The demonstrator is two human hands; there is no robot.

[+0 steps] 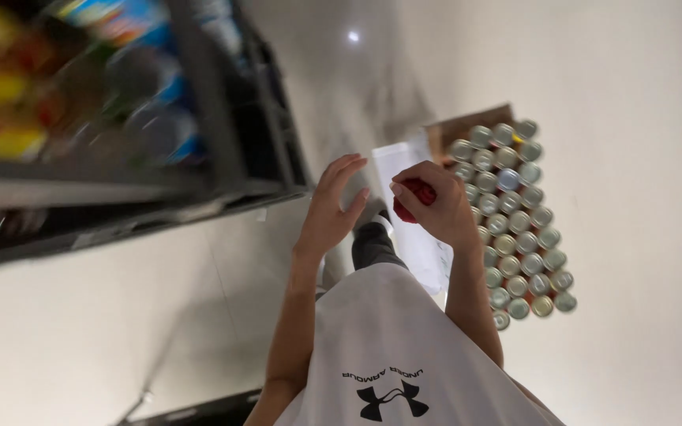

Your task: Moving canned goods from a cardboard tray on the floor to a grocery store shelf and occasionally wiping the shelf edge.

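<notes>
My right hand (434, 207) is closed around a small red object (415, 195), held at chest height. My left hand (333, 207) is raised beside it with fingers spread, holding nothing, a short gap from the red object. Below and right of my right hand, a tray of several silver-topped cans (515, 225) lies on the pale floor. A white sheet or plastic wrap (412, 229) lies on the floor next to the cans, partly hidden by my hands. My white shirt and dark trousers fill the lower middle.
A dark shelf unit (215, 118) stacked with blurred colourful packages stands on the left. A brown cardboard piece (467, 125) sits at the far end of the cans. The glossy pale floor (633, 158) stretches to the right.
</notes>
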